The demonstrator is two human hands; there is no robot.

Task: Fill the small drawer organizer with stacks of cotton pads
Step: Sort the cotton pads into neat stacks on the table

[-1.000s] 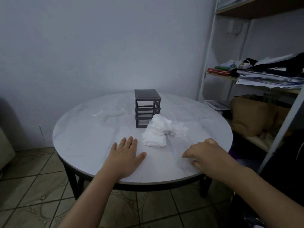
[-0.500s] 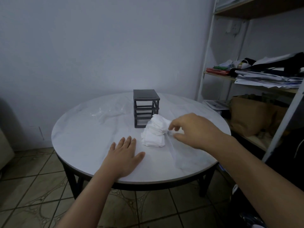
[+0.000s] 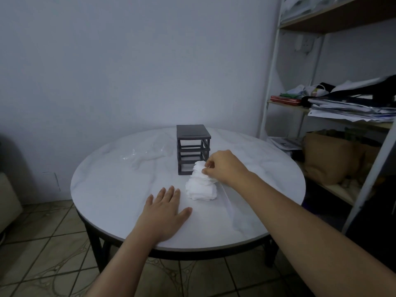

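Head view, right hand (image 3: pixel 225 166) pinching pads (image 3: pixel 200 187)

Cannot read any text, label, brand, number or sign anywhere; print on the stacked papers (image 3: pixel 347 109) on the shelving (image 3: pixel 270 82) and on the printed sheet (image 3: pixel 282 142) lower down too small and blurred to make out
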